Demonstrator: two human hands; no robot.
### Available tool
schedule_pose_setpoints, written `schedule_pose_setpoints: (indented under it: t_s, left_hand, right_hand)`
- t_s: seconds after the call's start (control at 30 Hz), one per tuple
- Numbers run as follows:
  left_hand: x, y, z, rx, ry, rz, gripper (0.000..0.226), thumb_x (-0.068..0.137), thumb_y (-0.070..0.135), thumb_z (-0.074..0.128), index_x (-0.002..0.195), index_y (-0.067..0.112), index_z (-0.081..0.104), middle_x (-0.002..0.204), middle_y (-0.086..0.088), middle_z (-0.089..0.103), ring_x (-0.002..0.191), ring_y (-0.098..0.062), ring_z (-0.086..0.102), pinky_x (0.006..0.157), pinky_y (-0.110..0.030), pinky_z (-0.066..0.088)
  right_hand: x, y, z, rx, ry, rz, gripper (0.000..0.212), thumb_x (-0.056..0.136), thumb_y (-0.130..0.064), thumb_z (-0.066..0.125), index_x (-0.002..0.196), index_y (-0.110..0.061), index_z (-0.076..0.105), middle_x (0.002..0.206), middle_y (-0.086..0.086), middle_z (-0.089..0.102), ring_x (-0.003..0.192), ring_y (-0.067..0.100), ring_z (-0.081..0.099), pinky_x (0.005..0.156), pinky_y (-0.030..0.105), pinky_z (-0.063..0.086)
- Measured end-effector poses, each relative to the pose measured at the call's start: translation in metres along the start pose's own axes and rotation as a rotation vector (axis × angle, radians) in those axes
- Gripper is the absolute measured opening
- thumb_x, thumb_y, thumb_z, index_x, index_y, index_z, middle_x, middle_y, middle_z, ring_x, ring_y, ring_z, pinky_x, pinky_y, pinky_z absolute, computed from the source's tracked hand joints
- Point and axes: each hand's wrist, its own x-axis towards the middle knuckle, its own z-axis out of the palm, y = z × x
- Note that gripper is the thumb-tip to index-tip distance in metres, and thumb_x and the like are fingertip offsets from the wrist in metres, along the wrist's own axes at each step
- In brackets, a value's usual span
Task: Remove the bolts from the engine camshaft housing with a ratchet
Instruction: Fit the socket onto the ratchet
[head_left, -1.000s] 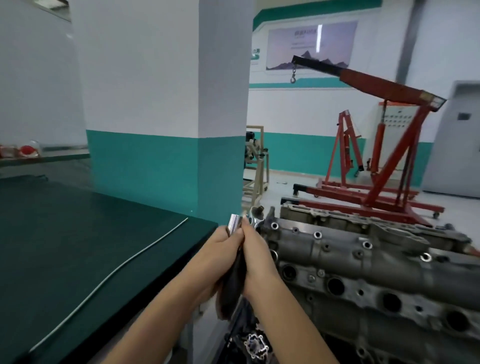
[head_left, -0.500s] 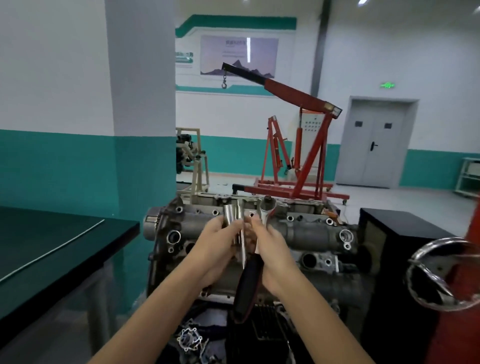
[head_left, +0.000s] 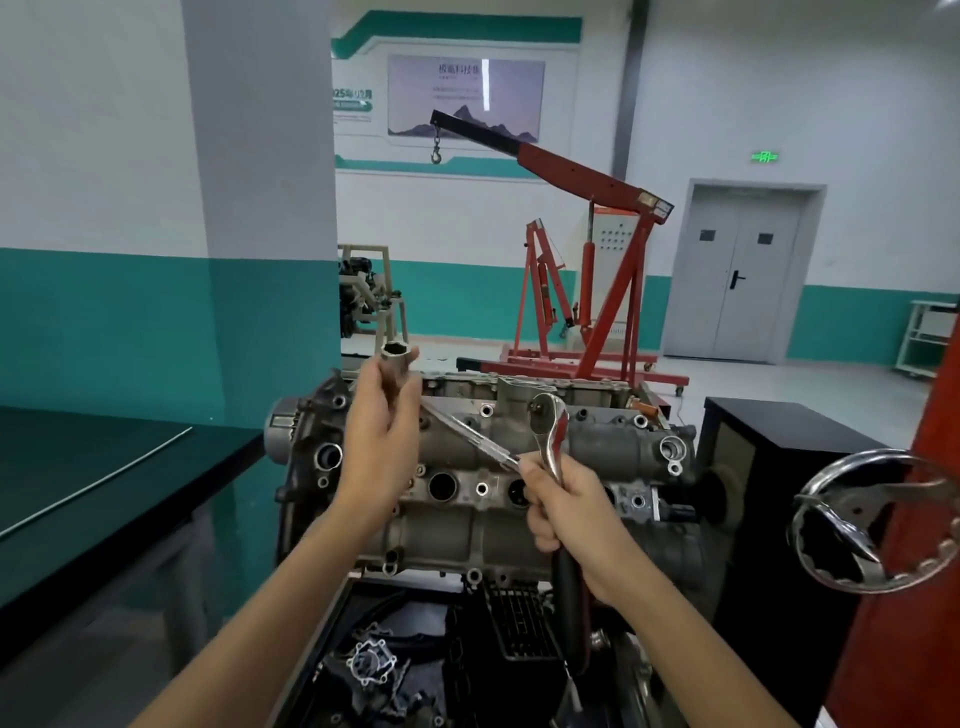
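The hands have drawn apart since half a second ago. The left hand (head_left: 382, 447) grips a socket (head_left: 396, 370) upright; the right hand (head_left: 563, 501) grips the ratchet (head_left: 551, 434) and an extension bar (head_left: 470, 435), above the engine (head_left: 467, 525).

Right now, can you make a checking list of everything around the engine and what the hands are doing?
Surface: dark green table at left, with a thin pale line across it.
Job's things: camshaft housing with bolts in place; ratchet; socket; extension bar.
Clutter: loose parts in the tray below the engine.
Hands: left hand holds the socket up; right hand grips the ratchet and extension bar.
Cables: nothing seen.
Surroundings: red engine crane, grey double door, black cabinet.
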Motion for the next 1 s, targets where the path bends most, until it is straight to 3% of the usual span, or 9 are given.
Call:
schedule_pose_setpoints:
  t_s: [0.13,0.2,0.27,0.37,0.5,0.63,0.77,0.87,1.0]
  left_hand:
    - [0.001,0.006,-0.01,0.441,-0.543,0.306,0.015,0.096,0.037,0.04,0.099,0.023,0.045,0.082,0.004,0.059,0.066,-0.007,0.053,0.055,-0.025,0.042]
    - [-0.002,0.009,-0.004,0.565,-0.777,0.283,0.005,0.097,0.031,0.042,0.094,0.028,0.04,0.077,0.007,0.056,0.067,0.0,0.052,0.058,-0.018,0.04]
    - [-0.005,0.009,0.002,0.514,-0.88,0.208,0.016,0.098,0.026,0.043,0.087,0.033,0.034,0.076,0.011,0.051,0.065,0.007,0.049,0.06,-0.013,0.039]
    - [-0.007,0.007,0.004,0.419,-0.897,0.082,0.015,0.098,0.024,0.044,0.09,0.035,0.037,0.076,0.011,0.054,0.062,0.007,0.052,0.058,-0.011,0.04]
    - [-0.012,0.005,0.009,0.398,-0.917,0.02,0.004,0.097,0.02,0.046,0.095,0.022,0.044,0.067,0.011,0.054,0.053,0.006,0.05,0.054,-0.009,0.038]
    - [-0.014,0.006,0.012,0.186,-0.906,-0.125,0.005,0.097,0.015,0.048,0.092,0.014,0.051,0.057,0.016,0.056,0.053,0.001,0.047,0.053,-0.013,0.039]
    - [-0.019,0.002,0.015,-0.036,-0.781,-0.277,0.013,0.094,0.01,0.052,0.087,0.0,0.054,0.064,-0.006,0.054,0.05,-0.01,0.043,0.047,-0.018,0.035]
    - [-0.019,-0.003,0.014,-0.15,-0.664,-0.365,0.015,0.092,0.013,0.055,0.086,-0.001,0.056,0.057,0.001,0.055,0.046,-0.006,0.04,0.044,-0.017,0.029]
    - [-0.017,-0.007,0.008,-0.192,-0.633,-0.376,0.012,0.09,0.017,0.057,0.088,0.005,0.058,0.066,0.001,0.062,0.047,-0.006,0.04,0.044,-0.017,0.026]
  right_hand:
    - [0.004,-0.007,-0.003,-0.184,-0.039,-0.066,0.016,0.098,-0.018,0.044,0.098,-0.007,0.057,0.043,-0.011,0.032,0.033,0.004,0.028,0.035,0.017,0.024]
    - [0.003,-0.009,0.001,-0.219,-0.072,-0.091,0.015,0.098,-0.017,0.044,0.098,-0.007,0.056,0.042,-0.012,0.032,0.032,0.004,0.028,0.034,0.016,0.024]
    - [0.002,-0.009,0.004,-0.187,-0.063,-0.09,0.014,0.098,-0.015,0.043,0.096,-0.008,0.055,0.044,-0.011,0.032,0.032,0.005,0.027,0.034,0.017,0.023]
    - [0.0,-0.007,0.007,-0.126,-0.022,-0.066,0.014,0.099,-0.015,0.043,0.094,-0.006,0.053,0.051,-0.006,0.034,0.033,0.005,0.028,0.035,0.016,0.023]
    - [0.0,-0.004,0.007,-0.094,0.032,-0.028,0.014,0.099,-0.015,0.041,0.087,-0.013,0.048,0.058,0.001,0.037,0.035,0.006,0.03,0.035,0.017,0.024]
    - [0.0,-0.004,0.001,0.07,0.039,0.02,0.014,0.098,-0.026,0.042,0.097,-0.012,0.044,0.052,-0.006,0.046,0.038,0.007,0.032,0.036,0.018,0.025]
    - [0.0,-0.005,-0.012,0.163,0.009,0.09,0.035,0.093,-0.049,0.041,0.107,-0.019,0.052,0.052,-0.004,0.048,0.039,0.008,0.036,0.037,0.019,0.028]
    - [-0.002,-0.002,-0.021,0.088,-0.011,0.078,0.034,0.095,-0.046,0.04,0.11,-0.019,0.054,0.052,-0.002,0.052,0.039,0.009,0.039,0.039,0.019,0.031]
    - [-0.001,-0.004,-0.025,0.111,-0.075,0.118,0.032,0.092,-0.039,0.049,0.105,-0.01,0.053,0.056,0.0,0.054,0.039,0.008,0.036,0.036,0.018,0.026]
